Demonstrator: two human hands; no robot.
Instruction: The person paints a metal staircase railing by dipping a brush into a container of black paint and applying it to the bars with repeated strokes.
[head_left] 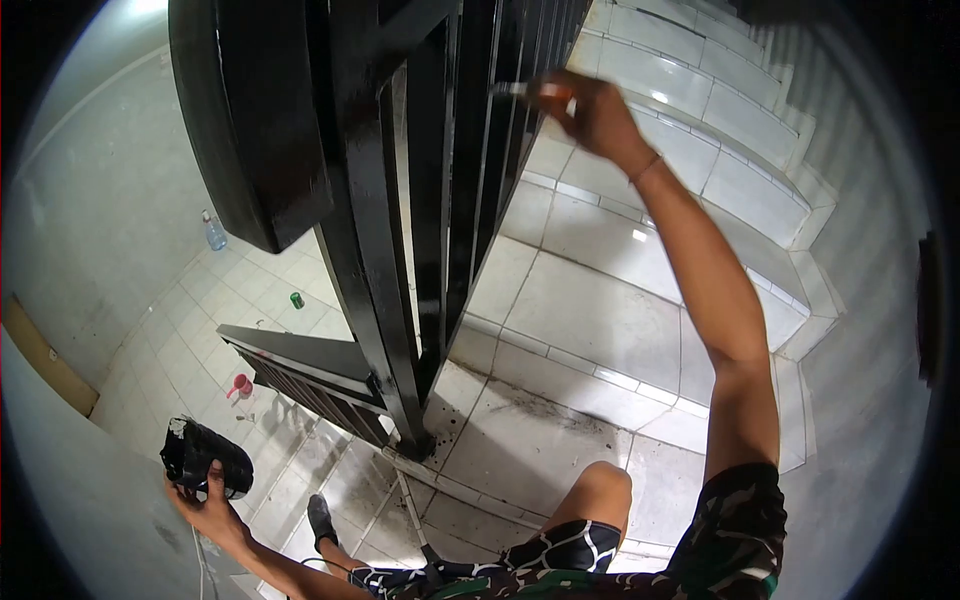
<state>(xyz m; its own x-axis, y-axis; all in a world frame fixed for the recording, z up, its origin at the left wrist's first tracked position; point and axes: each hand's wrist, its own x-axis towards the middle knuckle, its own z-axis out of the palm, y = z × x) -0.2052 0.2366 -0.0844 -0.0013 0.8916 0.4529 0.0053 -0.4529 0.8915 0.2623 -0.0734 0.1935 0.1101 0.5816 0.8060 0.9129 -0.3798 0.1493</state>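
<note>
A person's right hand was raised and closed around a pale-handled paintbrush, whose tip met one of the upright bars of a glossy black metal stair railing. The brush lay roughly level, its long axis running from the hand leftward into the bars, so the railing stood just to the left of that hand and touched the brush tip. The right hand was by far the nearer of the two to the bars.

The left hand, held low and well apart from the railing's upper bars, curled its fingers around a black, paint-smeared tub from below.

On the white tiled floor beyond the railing stood one clear plastic water bottle near the wall, one small green can and one pink cup, each apart from the others. One brush, one tub and two hands were in view.
</note>
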